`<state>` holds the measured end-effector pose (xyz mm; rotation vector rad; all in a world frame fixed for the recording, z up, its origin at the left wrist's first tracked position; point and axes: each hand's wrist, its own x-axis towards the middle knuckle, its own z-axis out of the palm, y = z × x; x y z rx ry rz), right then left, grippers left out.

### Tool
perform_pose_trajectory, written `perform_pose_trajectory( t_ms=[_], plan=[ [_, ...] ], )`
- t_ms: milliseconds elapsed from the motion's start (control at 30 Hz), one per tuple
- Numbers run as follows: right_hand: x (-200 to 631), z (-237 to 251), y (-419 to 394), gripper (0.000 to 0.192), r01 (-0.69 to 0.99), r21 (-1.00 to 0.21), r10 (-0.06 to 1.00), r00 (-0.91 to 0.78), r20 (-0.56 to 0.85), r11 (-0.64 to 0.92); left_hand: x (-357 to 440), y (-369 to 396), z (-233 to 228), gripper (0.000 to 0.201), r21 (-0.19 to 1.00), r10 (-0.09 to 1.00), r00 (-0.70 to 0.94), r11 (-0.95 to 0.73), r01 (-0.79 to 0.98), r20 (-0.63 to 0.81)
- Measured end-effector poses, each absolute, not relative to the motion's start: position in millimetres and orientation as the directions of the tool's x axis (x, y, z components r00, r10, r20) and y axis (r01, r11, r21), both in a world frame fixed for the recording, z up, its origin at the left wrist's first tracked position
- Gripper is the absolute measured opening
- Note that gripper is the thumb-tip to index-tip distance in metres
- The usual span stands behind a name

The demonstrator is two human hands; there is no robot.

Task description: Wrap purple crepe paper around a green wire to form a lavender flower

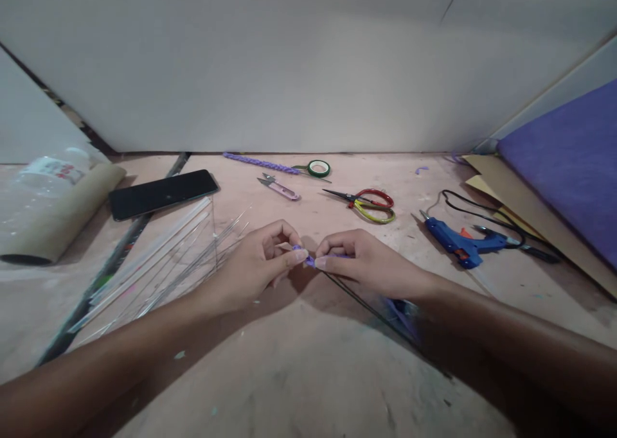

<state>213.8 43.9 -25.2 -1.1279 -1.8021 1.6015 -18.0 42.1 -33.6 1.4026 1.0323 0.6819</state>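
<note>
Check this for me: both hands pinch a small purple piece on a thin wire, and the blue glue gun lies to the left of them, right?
Not quite. Both the left hand and the right hand do pinch the purple piece, but the head view shows the blue glue gun lying to their right.

Your 2 forearms come in from the bottom corners of the view and converge toward the middle, bare to the wrists. Your left hand lies with its back turned up and outward, knuckles raised, fingers curled inward; the thumb and index finger press together at their tips in a tight pinch. Your right hand mirrors it, back of the hand up, wrist low and nearly flat, thumb and index finger closed in a pinch that points left. The 2 pinches meet tip to tip, almost touching. The other fingers of both hands are tucked under the palms.
</note>
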Motion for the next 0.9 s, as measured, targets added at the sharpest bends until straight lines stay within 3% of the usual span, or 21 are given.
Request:
perform_pose_trajectory(
  t_ms=[167,400,700,900],
  plan=[
    [213,-17,36,0.009,0.391,-0.919,0.872,-0.468,-0.145,0.057,-9,35,-25,0.010,0.970,0.911,0.392,0.032,0.242,-0.128],
    [214,-20,30,0.008,0.493,-0.863,0.908,-0.403,-0.115,0.109,-8,29,-30,0.015,0.952,0.922,0.381,-0.049,0.303,-0.074],
    [212,-29,26,0.010,0.491,-0.820,0.916,-0.390,0.094,0.293,-16,28,-37,0.028,0.909,0.917,0.400,-0.168,0.382,0.002],
    [212,-29,23,0.005,0.479,-0.740,0.849,-0.472,0.237,0.473,-18,28,-34,0.039,0.877,0.897,0.441,-0.241,0.416,0.037]
  ],
)
